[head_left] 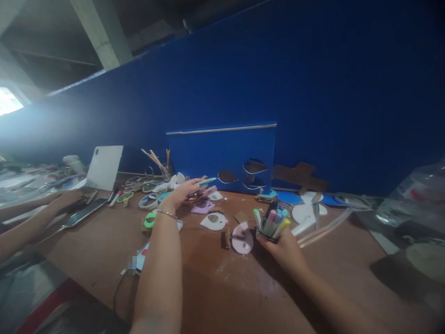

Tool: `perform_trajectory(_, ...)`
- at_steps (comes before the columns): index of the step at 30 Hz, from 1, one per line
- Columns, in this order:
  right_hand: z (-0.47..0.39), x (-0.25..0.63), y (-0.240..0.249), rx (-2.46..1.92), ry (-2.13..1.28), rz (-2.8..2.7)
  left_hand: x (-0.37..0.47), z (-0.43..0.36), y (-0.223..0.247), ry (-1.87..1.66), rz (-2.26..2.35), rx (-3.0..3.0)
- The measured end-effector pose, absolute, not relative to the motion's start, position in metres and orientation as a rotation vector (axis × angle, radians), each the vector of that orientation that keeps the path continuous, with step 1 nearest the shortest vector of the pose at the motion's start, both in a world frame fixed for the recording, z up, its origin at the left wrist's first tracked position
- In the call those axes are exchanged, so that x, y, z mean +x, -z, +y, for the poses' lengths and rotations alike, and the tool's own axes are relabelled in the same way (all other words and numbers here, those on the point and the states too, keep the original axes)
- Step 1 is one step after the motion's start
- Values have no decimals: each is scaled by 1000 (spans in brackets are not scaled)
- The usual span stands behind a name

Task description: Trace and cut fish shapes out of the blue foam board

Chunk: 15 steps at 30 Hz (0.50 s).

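Observation:
My left hand (182, 191) reaches out over the back of the table, closed on several markers. One light teal marker (207, 181) points to the right, and pinkish ones show below it. My right hand (283, 247) is wrapped round a dark pen holder (267, 235) packed with coloured markers (273, 220). Between my hands lie bird-shaped cutouts: a white one (213, 221) with a brown striped wing, a purple one (202, 207) and a pale pink one (242, 238). A small brown cardboard piece (226, 235) sits beside the pink cutout.
A blue board (194, 153) with leaf-shaped holes stands against the blue wall (313, 93). White round pieces (303, 213) and brown cardboard (302, 175) lie at right, near a clear plastic container (413, 195). Another person's hand (69, 200) is at left by a phone (85, 212).

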State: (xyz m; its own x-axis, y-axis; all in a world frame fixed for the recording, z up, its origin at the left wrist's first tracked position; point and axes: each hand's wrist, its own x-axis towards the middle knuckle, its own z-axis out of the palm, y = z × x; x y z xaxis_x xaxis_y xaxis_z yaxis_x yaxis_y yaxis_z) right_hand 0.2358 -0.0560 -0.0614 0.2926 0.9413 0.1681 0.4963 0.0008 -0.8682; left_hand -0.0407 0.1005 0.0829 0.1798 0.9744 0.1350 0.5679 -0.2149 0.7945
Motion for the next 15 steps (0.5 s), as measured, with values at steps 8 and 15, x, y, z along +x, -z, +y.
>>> perform_trajectory(8, -57, 235, 54, -1601, -589, -1268, -28, 127, -48, -20, 1397, 2382)
perform_trajectory(15, -59, 235, 51, -1611, -541, -1223, 13, 96, -80, -166, 1341, 2449)
